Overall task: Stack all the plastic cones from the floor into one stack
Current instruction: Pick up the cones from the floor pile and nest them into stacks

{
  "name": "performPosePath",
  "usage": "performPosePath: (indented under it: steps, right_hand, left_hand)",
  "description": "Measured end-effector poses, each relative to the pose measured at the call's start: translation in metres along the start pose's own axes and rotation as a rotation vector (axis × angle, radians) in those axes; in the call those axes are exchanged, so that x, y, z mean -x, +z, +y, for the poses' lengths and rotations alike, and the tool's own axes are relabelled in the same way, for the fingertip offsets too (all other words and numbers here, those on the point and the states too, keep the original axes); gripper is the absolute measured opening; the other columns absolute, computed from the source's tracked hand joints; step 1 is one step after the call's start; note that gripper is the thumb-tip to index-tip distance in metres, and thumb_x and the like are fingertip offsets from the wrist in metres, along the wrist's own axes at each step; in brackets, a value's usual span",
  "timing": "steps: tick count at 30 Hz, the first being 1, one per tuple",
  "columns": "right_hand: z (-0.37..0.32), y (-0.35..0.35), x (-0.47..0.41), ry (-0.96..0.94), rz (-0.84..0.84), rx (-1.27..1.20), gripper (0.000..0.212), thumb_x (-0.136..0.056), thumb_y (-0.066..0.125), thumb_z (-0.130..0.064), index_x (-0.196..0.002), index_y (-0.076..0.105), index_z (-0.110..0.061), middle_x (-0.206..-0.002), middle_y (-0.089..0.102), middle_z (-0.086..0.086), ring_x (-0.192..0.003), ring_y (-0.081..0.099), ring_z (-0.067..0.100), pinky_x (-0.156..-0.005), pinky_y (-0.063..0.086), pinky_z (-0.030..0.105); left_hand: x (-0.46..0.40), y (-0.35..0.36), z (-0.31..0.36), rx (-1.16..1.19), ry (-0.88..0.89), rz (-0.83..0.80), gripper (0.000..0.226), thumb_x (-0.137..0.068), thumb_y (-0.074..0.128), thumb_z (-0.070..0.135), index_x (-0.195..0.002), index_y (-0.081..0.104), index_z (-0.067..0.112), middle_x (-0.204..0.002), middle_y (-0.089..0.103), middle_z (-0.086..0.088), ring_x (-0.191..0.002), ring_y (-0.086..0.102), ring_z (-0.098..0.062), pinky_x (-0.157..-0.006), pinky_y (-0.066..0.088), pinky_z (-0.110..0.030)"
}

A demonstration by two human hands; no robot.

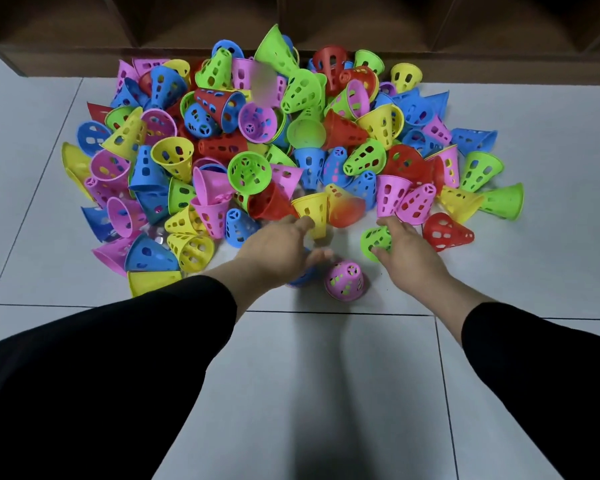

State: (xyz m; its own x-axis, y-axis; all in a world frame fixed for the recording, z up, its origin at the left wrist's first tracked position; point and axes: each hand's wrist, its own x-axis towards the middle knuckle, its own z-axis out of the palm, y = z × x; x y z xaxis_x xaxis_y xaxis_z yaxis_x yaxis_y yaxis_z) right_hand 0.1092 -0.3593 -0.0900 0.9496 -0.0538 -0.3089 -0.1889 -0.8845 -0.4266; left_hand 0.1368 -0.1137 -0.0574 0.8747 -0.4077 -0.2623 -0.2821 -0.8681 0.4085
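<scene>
Pink cone [346,280] upright, narrow end up, between hands.

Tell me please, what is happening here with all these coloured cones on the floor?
A person in black sleeves reaches both hands toward a big pile of plastic cones on the tiled floor. The left hand touches a yellow cone at the pile's near edge. The right hand takes a grip on a green cone. Between the hands a pink cone stands upright over a green one, a small start. Nearly all cones lie loose.
</scene>
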Motion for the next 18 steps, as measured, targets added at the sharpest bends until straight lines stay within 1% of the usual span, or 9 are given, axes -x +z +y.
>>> performPosePath:
  steps: [2,3,5,7,9,11,13,16,18]
  right_hand:
    - [-0.001,0.003,0.0,0.003,0.016,0.029,0.043,-0.096,0.062,-0.023,-0.136,0.046,-0.02,-0.124,0.057,0.014,-0.111,0.058,0.037,-0.085,0.05,0.044]
    - [-0.002,0.003,0.0,-0.002,0.04,0.026,0.041,-0.096,0.061,-0.022,-0.135,0.047,-0.019,-0.124,0.058,0.014,-0.11,0.058,0.036,-0.084,0.051,0.043]
    - [-0.006,-0.002,0.003,-0.036,0.126,-0.032,0.04,-0.097,0.06,-0.022,-0.135,0.048,-0.017,-0.125,0.059,0.013,-0.11,0.058,0.035,-0.08,0.05,0.041]
    - [-0.013,-0.013,0.008,-0.096,0.208,-0.091,0.039,-0.098,0.06,-0.024,-0.134,0.049,-0.017,-0.126,0.06,0.011,-0.109,0.058,0.033,-0.076,0.046,0.037]
    - [-0.021,-0.026,0.018,-0.152,0.26,-0.154,0.041,-0.098,0.06,-0.028,-0.135,0.047,-0.02,-0.125,0.062,0.008,-0.106,0.059,0.03,-0.074,0.043,0.036]
    - [-0.029,-0.038,0.029,-0.192,0.285,-0.206,0.042,-0.097,0.059,-0.032,-0.136,0.045,-0.023,-0.122,0.063,0.004,-0.1,0.06,0.027,-0.073,0.042,0.032]
    - [-0.035,-0.045,0.043,-0.237,0.273,-0.235,0.041,-0.097,0.058,-0.034,-0.134,0.045,-0.024,-0.121,0.063,-0.002,-0.098,0.06,0.022,-0.075,0.042,0.03]
    - [-0.04,-0.047,0.064,-0.319,0.22,-0.211,0.039,-0.096,0.055,-0.039,-0.133,0.045,-0.028,-0.124,0.059,-0.01,-0.108,0.052,0.009,-0.079,0.043,0.029]
    - [-0.039,-0.039,0.074,-0.381,0.206,-0.129,0.039,-0.095,0.053,-0.041,-0.132,0.045,-0.029,-0.125,0.057,-0.011,-0.111,0.05,0.01,-0.08,0.044,0.03]
  left_hand:
    - [-0.009,0.001,-0.003,0.041,-0.045,0.125,0.057,-0.095,0.053,0.054,-0.141,0.04,0.024,-0.112,0.061,-0.009,-0.102,0.06,-0.032,-0.08,0.051,-0.042]
    - [-0.017,0.0,-0.004,0.065,-0.087,0.14,0.056,-0.097,0.051,0.048,-0.145,0.036,0.024,-0.107,0.063,-0.009,-0.098,0.061,-0.032,-0.08,0.052,-0.044]
    - [-0.035,-0.003,-0.003,0.11,-0.195,0.128,0.052,-0.099,0.05,0.038,-0.146,0.034,0.022,-0.103,0.067,-0.011,-0.092,0.064,-0.033,-0.078,0.053,-0.045]
    - [-0.053,-0.006,-0.001,0.109,-0.268,0.083,0.053,-0.101,0.048,0.035,-0.148,0.033,0.018,-0.11,0.068,-0.013,-0.092,0.064,-0.033,-0.075,0.053,-0.042]
    - [-0.067,-0.007,0.004,0.109,-0.302,0.016,0.052,-0.102,0.046,0.033,-0.149,0.034,0.014,-0.118,0.065,-0.016,-0.097,0.064,-0.036,-0.076,0.052,-0.04]
    - [-0.076,-0.007,0.009,0.109,-0.319,-0.028,0.042,-0.102,0.046,0.032,-0.139,0.044,0.012,-0.116,0.065,-0.017,-0.098,0.063,-0.036,-0.072,0.046,-0.036]
    - [-0.08,-0.007,0.014,0.078,-0.317,-0.044,0.031,-0.102,0.046,0.029,-0.124,0.053,0.009,-0.112,0.065,-0.017,-0.095,0.06,-0.035,-0.07,0.039,-0.033]
    - [-0.081,-0.009,0.016,0.056,-0.303,-0.035,0.025,-0.103,0.044,0.025,-0.116,0.055,0.005,-0.11,0.064,-0.018,-0.099,0.06,-0.035,-0.071,0.038,-0.033]
    - [-0.077,-0.013,0.016,0.079,-0.288,0.006,0.023,-0.104,0.043,0.024,-0.111,0.055,0.006,-0.101,0.065,-0.016,-0.097,0.062,-0.035,-0.069,0.038,-0.032]
